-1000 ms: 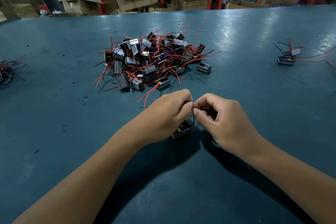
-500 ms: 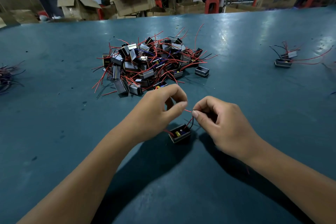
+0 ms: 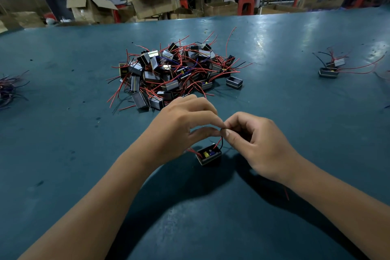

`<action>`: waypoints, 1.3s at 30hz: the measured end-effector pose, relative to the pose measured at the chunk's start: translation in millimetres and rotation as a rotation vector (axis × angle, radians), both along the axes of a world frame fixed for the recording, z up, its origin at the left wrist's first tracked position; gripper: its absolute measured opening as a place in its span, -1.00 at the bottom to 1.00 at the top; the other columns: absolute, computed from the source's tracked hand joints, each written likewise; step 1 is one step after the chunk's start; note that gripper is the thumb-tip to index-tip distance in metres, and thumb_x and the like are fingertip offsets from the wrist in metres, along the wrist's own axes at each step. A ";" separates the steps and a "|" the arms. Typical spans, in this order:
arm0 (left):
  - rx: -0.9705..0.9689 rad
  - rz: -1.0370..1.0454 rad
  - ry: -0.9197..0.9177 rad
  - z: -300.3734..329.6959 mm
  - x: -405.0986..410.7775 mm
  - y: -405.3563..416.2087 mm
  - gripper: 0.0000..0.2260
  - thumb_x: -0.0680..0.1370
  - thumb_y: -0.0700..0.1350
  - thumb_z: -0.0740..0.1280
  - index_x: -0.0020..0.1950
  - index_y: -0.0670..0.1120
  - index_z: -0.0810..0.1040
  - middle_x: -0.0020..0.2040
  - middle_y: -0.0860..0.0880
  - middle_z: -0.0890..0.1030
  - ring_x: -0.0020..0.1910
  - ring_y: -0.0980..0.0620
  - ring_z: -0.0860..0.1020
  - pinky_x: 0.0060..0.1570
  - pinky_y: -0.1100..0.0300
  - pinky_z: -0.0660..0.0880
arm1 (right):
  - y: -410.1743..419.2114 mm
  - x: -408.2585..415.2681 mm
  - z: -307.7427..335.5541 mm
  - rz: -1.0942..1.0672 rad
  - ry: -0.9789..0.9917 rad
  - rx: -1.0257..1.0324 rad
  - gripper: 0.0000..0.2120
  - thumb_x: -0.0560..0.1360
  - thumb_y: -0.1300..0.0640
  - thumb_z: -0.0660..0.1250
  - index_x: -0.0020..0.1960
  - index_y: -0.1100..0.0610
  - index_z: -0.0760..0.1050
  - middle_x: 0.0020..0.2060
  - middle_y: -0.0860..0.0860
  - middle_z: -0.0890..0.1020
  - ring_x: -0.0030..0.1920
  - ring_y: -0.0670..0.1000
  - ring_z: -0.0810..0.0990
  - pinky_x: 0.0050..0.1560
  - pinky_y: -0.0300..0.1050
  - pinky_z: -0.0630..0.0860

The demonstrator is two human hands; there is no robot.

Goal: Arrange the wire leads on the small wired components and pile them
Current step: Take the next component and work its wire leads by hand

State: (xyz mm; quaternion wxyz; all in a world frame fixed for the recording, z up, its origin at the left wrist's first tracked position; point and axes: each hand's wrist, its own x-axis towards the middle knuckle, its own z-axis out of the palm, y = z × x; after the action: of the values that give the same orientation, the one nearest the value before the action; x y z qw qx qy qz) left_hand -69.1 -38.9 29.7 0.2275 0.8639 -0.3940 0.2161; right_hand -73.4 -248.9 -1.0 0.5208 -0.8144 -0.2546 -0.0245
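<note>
Head view: A small open box component [image 3: 209, 155] is seen resting on the blue-green table [image 3: 295, 122], just below and between both hands. The left hand [image 3: 181, 126] is held above the component, with thumb and forefinger closed in a pinch at the top of the leads [image 3: 219, 143]. The right hand [image 3: 257, 143] is positioned just beside it, fingertips touching those of the left, with thumb and forefinger likewise pinched on the red and black leads, which rise from the component to the pinch point. A pile of similar components [image 3: 177, 74] with loose red wires is located beyond the hands. Two further components [image 3: 331, 68] are located well apart at the right.
</note>
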 end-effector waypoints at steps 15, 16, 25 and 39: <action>0.039 -0.065 -0.021 -0.8 1.3 5.0 -0.90 0.57 -0.15 0.43 -0.01 -0.17 0.70 -0.09 -0.05 0.65 -0.15 -0.12 0.56 -0.17 -0.04 0.52 | 0.2 0.3 -0.3 0.071 0.030 0.021 -0.88 0.57 0.18 0.37 -0.15 0.07 0.55 -0.44 -0.17 0.50 -0.45 -0.19 0.36 -0.38 -0.36 0.32; 0.065 -0.061 -0.047 -0.3 1.5 5.3 -0.89 0.58 -0.15 0.42 -0.01 -0.17 0.70 -0.09 -0.05 0.65 -0.15 -0.12 0.55 -0.17 -0.04 0.51 | 0.2 0.4 -0.7 0.073 0.031 0.023 -0.88 0.56 0.18 0.37 -0.15 0.06 0.55 -0.44 -0.17 0.50 -0.44 -0.19 0.36 -0.38 -0.35 0.32; 0.186 -0.039 -0.155 0.0 1.1 8.6 -0.90 0.61 -0.11 0.40 -0.01 -0.11 0.69 -0.07 -0.03 0.64 -0.15 -0.10 0.52 -0.22 -0.01 0.50 | -0.7 -2.3 1.5 0.065 -0.012 -0.009 -0.89 0.56 0.12 0.38 -0.15 -0.01 0.55 -0.35 0.01 0.59 -0.38 -0.15 0.44 -0.35 -0.16 0.41; 0.144 -0.029 -0.070 0.7 -0.6 4.8 -0.83 0.63 -0.07 0.34 0.00 -0.12 0.69 -0.09 -0.03 0.63 -0.17 -0.11 0.52 -0.22 -0.04 0.49 | -1.0 -3.4 3.7 0.065 -0.032 -0.020 -0.84 0.56 0.18 0.37 -0.16 -0.01 0.54 -0.41 -0.13 0.53 -0.41 -0.19 0.39 -0.37 -0.36 0.33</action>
State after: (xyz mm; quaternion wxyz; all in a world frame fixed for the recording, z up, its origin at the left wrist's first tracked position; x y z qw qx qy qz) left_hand -69.8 -34.1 30.4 0.1538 0.8641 -0.4289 0.2137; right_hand -76.8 -250.0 2.7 0.5090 -0.8104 -0.2897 -0.0181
